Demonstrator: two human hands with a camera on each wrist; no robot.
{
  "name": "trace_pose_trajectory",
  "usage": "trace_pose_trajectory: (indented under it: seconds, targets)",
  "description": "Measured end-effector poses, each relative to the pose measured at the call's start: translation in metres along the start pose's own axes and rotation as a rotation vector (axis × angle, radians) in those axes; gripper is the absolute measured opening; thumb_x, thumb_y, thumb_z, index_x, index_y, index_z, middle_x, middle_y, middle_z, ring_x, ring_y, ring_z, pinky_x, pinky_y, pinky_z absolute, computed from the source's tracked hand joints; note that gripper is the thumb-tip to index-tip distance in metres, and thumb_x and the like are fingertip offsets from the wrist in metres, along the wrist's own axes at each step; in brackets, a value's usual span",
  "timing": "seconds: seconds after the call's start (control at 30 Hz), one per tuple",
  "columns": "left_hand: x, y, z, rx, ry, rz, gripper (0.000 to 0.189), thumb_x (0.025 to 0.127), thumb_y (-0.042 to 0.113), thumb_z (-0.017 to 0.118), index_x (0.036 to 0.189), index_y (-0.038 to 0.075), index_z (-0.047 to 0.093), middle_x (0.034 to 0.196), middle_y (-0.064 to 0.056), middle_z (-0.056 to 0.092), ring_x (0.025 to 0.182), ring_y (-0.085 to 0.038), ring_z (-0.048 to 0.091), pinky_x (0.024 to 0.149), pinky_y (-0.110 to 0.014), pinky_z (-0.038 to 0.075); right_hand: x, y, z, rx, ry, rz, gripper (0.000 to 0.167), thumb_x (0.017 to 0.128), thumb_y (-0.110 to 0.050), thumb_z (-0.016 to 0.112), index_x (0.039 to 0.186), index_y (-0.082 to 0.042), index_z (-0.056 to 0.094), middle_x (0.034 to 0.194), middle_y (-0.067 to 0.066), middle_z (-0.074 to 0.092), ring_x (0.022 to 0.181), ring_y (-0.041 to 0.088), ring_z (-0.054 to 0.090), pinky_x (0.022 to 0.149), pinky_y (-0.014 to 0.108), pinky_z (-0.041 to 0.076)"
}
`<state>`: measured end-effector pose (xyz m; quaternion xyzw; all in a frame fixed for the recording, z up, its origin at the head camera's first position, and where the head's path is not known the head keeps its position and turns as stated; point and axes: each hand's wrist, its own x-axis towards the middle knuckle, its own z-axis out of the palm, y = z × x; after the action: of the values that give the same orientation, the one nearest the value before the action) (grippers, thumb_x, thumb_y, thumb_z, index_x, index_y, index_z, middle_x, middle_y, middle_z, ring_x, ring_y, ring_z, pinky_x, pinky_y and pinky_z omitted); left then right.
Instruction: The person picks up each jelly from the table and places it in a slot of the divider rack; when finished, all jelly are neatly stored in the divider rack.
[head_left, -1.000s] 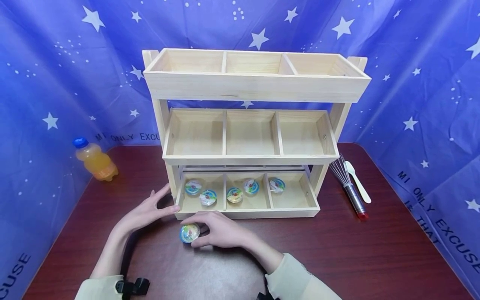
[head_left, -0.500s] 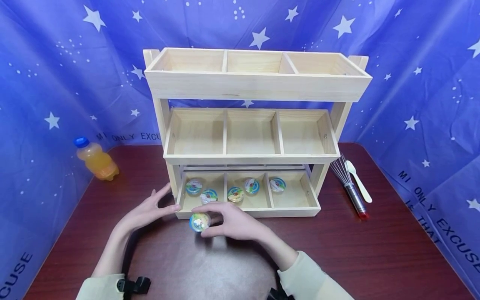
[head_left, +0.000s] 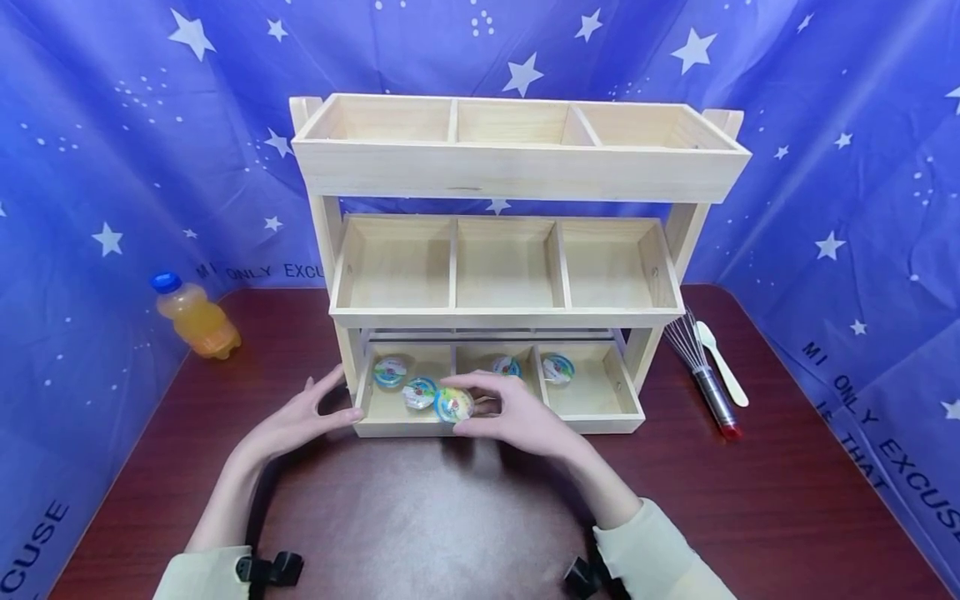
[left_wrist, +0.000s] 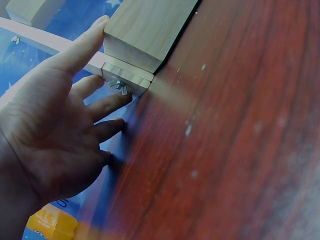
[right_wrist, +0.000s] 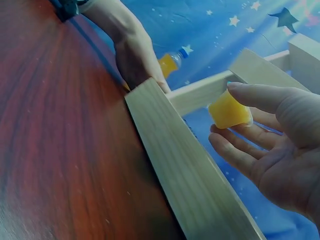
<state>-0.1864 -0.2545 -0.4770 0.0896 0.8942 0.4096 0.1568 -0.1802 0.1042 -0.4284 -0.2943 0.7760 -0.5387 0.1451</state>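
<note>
My right hand (head_left: 521,417) pinches a jelly cup (head_left: 453,405) between thumb and fingers, over the front of the bottom tray (head_left: 498,427) of a wooden three-tier rack. From the right wrist, this jelly cup (right_wrist: 229,111) looks yellow, above the tray's front board. At the tray's left end, my left hand (head_left: 296,423) touches the front corner with its thumb, fingers spread along the side. Two more jelly cups, one at the back (head_left: 390,372) and one nearer (head_left: 420,392), lie in the left compartment. Another jelly cup (head_left: 507,365) shows in the middle compartment, partly hidden by my right hand; a further jelly cup (head_left: 558,368) lies in the right.
The middle tray (head_left: 502,318) and top tray (head_left: 517,173) each have three compartments. An orange drink bottle (head_left: 197,317) stands left on the table. A whisk (head_left: 705,375) and a pale spoon (head_left: 722,362) lie right of the rack. Blue star-printed cloth surrounds the table.
My right hand has carried the jelly cup from the table in front of the rack up and rightward to the bottom tray. The left hand has stayed at the tray's corner.
</note>
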Motion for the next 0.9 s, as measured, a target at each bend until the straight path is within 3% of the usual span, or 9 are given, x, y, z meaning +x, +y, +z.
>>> trace_pose_trajectory:
  seconds: [0.2, 0.57, 0.73, 0.9]
  targets:
    - [-0.001, -0.001, 0.000, -0.006, -0.002, -0.008, 0.096, 0.093, 0.048, 0.072, 0.167, 0.026, 0.014, 0.172, -0.020, 0.014, 0.151, -0.064, -0.010, 0.116, -0.083, 0.004, -0.006, 0.004, -0.016, -0.014, 0.054, 0.008, 0.055, 0.089, -0.014, 0.081, 0.141, -0.014, 0.063, 0.139, 0.006, 0.067, 0.112, 0.010, 0.068, 0.098, 0.025, 0.057]
    - [0.000, 0.000, -0.001, 0.000, -0.004, -0.028, 0.097, 0.093, 0.051, 0.071, 0.167, 0.024, 0.014, 0.173, -0.019, 0.013, 0.152, -0.062, -0.010, 0.116, -0.083, 0.005, -0.032, 0.018, -0.061, 0.036, 0.156, 0.058, 0.059, 0.087, -0.005, 0.080, 0.142, 0.002, 0.058, 0.140, 0.022, 0.063, 0.107, 0.004, 0.070, 0.091, 0.022, 0.060]
    - [0.001, 0.000, 0.000, 0.001, -0.004, -0.034, 0.097, 0.093, 0.051, 0.070, 0.167, 0.025, 0.014, 0.173, -0.019, 0.013, 0.152, -0.062, -0.009, 0.116, -0.083, 0.005, -0.046, 0.025, -0.083, -0.034, 0.201, 0.073, 0.058, 0.088, -0.002, 0.078, 0.141, 0.006, 0.057, 0.137, 0.026, 0.064, 0.105, -0.001, 0.069, 0.089, 0.017, 0.059]
    - [0.000, 0.001, 0.000, 0.005, 0.001, -0.034, 0.096, 0.093, 0.051, 0.070, 0.167, 0.025, 0.014, 0.173, -0.020, 0.014, 0.152, -0.062, -0.009, 0.116, -0.083, 0.005, -0.055, 0.030, -0.100, -0.166, 0.240, 0.140, 0.056, 0.089, -0.009, 0.079, 0.142, -0.002, 0.060, 0.135, 0.021, 0.067, 0.103, 0.001, 0.070, 0.086, 0.016, 0.058]
